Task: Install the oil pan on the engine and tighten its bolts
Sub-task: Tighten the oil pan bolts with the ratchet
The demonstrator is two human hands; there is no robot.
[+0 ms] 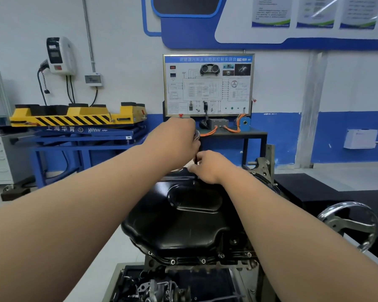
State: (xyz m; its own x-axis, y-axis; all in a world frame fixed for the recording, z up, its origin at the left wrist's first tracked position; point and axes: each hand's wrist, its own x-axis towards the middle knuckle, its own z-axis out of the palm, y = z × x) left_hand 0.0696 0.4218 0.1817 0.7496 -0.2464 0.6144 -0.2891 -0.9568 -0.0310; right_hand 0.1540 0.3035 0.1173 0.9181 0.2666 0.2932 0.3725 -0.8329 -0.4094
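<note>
Head view, single entry.

- Oil pan (183, 216): black, glossy stamped metal with a raised oval bulge on its upper face and stepped, angled sides. It is sitting on top of the engine (153, 263) at centre frame, lying between the two forearms.
- Bolts (172, 262): bright round heads are showing in a row along the pan's near flange. How far in they are seated cannot be told.
- Left hand (179, 138): it is reaching out above the pan's far end, fingers curled round the top of a tool (195, 158), and a chrome part is showing at the fingers.
- Right hand (210, 166): it is sitting lower, at the pan's far edge, with fingertips pinching the tool's thin dark shaft. The shaft is standing roughly upright between the two hands, and its tip is hidden.
- Handwheel (349, 225): chrome, standing to the right of the engine.
- Parts tray (162, 286): it is lying below the engine, holding small metal pieces.
- Training board (208, 83): standing against the far wall.
- Yellow lift platform (74, 116): standing at the left, on a blue frame.
</note>
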